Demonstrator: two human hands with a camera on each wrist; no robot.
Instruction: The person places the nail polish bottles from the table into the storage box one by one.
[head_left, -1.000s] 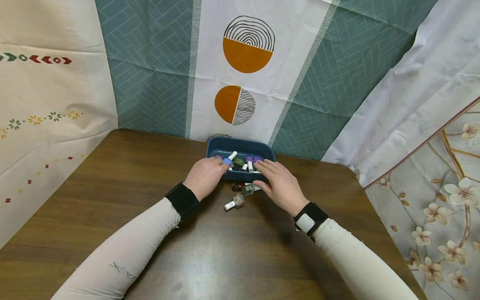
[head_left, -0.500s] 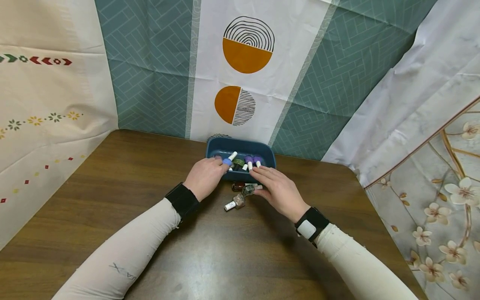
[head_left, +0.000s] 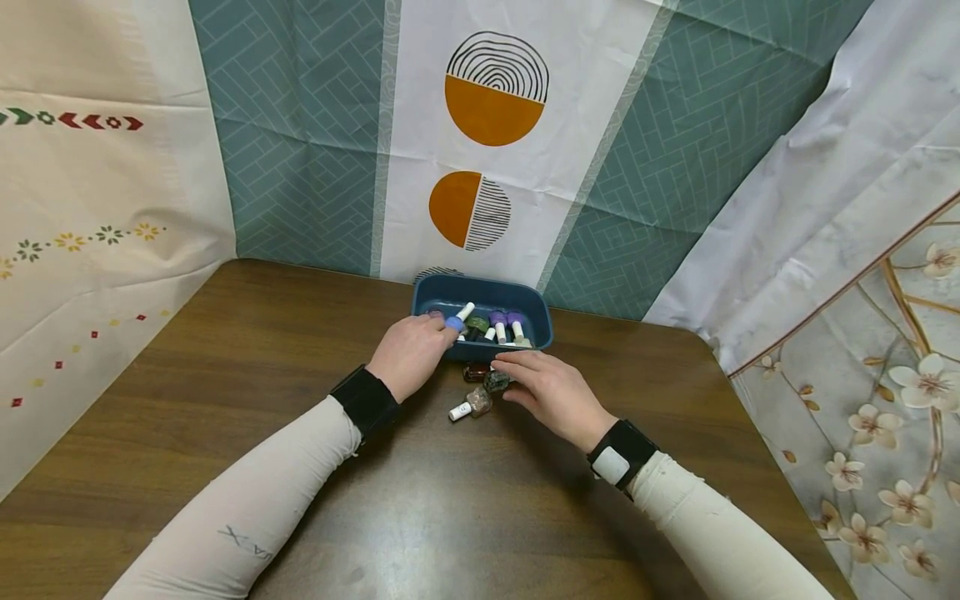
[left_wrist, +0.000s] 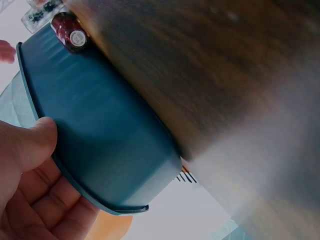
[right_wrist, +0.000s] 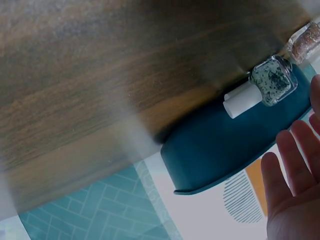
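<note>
My left hand (head_left: 411, 354) grips the front rim of a dark blue plastic bin (left_wrist: 107, 115) near its left end, thumb on the outer wall. Right by its fingertips, a blue nail polish bottle (head_left: 455, 322) with a white cap leans in the bin. My right hand (head_left: 558, 390) hovers with relaxed fingers just in front of the bin, over a speckled nail polish bottle (right_wrist: 272, 80) with a white cap. Beside that lie a dark red nail polish bottle (left_wrist: 69, 32) and a glittery nail polish bottle (head_left: 477, 402) with a white cap.
Inside the bin are several more bottles, including a purple nail polish bottle (head_left: 514, 320) and a green nail polish bottle (head_left: 477, 323). The bin stands at the back edge of a brown wooden table (head_left: 360, 517), against a patterned curtain (head_left: 465, 125).
My right hand has drawn back from the bin's right end to the bottles in front, uncovering a pale bottle inside. The left hand has stayed at the rim.
</note>
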